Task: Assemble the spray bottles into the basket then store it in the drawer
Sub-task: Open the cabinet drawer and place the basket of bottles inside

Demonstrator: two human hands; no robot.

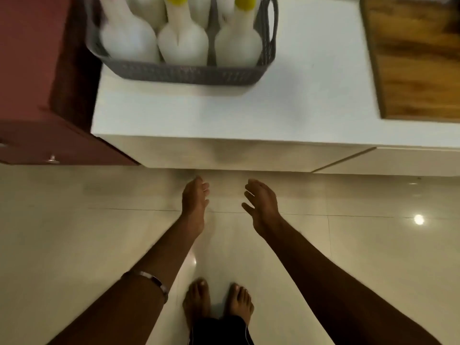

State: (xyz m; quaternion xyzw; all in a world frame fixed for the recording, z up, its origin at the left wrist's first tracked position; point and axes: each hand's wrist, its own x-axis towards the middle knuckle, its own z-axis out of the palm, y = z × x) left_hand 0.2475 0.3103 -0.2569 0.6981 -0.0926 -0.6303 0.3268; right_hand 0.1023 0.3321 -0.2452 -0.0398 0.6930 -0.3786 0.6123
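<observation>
Nearest us, our bare feet (217,303) stand on the pale glossy floor tiles (348,257); a bracelet (151,282) sits on our left forearm.

Both arms reach forward and down; our left hand (195,201) and right hand (261,204) hang low, below the front edge of the white counter (311,95), close to each other but apart; fingers loosely spread, holding nothing, touching nothing we can make out.

We judge the loading step done or nearly so; what is in hand now looks like the storing step, our hands heading toward the counter's white front panel (224,151), which may be the drawer; no handle shows, so we cannot tell where it pulls from. The next move calls for getting that front open, then lifting the basket by both ends, level, so the tall bottles do not tip.

On the counter, toward its back left corner, the grey woven basket (189,73) stands with white spray bottles (183,42) upright and packed in rows; two show yellow caps; the view is blurred and cropped at the top, so the count is unsure.

Near the right edge lies a wooden board (418,61), well apart from the basket; on the left a dark red cabinet (37,95) abuts the counter, a small metal knob (52,158) on its front; it could crowd the left elbow.
</observation>
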